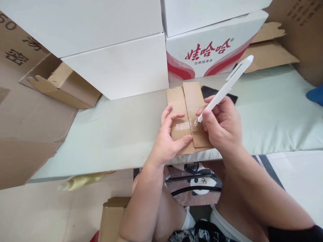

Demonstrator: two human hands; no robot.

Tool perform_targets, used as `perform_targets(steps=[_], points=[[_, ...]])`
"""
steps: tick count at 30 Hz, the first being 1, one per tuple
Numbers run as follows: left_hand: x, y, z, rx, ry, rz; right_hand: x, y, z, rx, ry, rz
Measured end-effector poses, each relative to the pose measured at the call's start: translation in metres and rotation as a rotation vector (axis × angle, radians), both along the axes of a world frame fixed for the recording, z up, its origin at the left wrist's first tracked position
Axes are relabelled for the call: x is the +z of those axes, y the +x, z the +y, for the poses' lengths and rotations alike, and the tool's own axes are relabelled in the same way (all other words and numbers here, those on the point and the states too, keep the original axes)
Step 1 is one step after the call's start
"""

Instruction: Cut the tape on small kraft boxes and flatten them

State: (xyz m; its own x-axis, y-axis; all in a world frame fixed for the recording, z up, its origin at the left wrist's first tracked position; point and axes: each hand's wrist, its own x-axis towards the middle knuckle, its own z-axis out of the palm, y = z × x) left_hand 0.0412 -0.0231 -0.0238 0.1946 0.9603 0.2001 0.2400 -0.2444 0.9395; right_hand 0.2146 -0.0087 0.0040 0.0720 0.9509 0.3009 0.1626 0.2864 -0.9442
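Observation:
A small brown cardboard box (176, 98) lies on the pale green cloth surface, with a seam running along its top. A strip of clear tape (183, 125) crosses the seam. My left hand (170, 134) steadies the box from its left side, thumb near the front edge and fingers bent over the top. Between the thumb and fingers of my right hand (222, 124) is a slim white pen (228, 84) with a clip, held slanted. Its tip points down to the tape at the seam; whether it touches is hard to tell. A flat black object (233, 97) lies partly hidden behind my right hand.
White cartons (118, 67) stand stacked behind the box, one carton (174, 55) bearing red lettering. Large brown cardboard (37, 117) rises at the left, and more cardboard pieces (272, 55) lie at the back right. Below the cloth's front edge (101, 174) are my legs and another cardboard box (111, 215).

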Motion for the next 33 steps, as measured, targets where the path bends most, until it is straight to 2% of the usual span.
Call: perform_targets(steps=[10,19,26,31,33], points=[[0.003,-0.002,-0.002,-0.050,-0.044,0.052,-0.001,0.004,-0.005,0.043,-0.012,-0.159],[-0.001,0.011,-0.007,0.046,0.015,0.002,-0.001,0.007,-0.008,0.115,0.045,-0.243],[-0.006,0.004,-0.007,0.031,0.066,0.035,0.013,0.007,-0.006,-0.046,0.123,0.127],[-0.003,0.001,-0.005,0.026,0.056,0.051,0.024,0.013,-0.012,-0.179,0.231,0.077],[-0.003,0.001,-0.005,0.027,0.062,0.067,0.025,0.018,-0.015,-0.156,0.268,-0.011]])
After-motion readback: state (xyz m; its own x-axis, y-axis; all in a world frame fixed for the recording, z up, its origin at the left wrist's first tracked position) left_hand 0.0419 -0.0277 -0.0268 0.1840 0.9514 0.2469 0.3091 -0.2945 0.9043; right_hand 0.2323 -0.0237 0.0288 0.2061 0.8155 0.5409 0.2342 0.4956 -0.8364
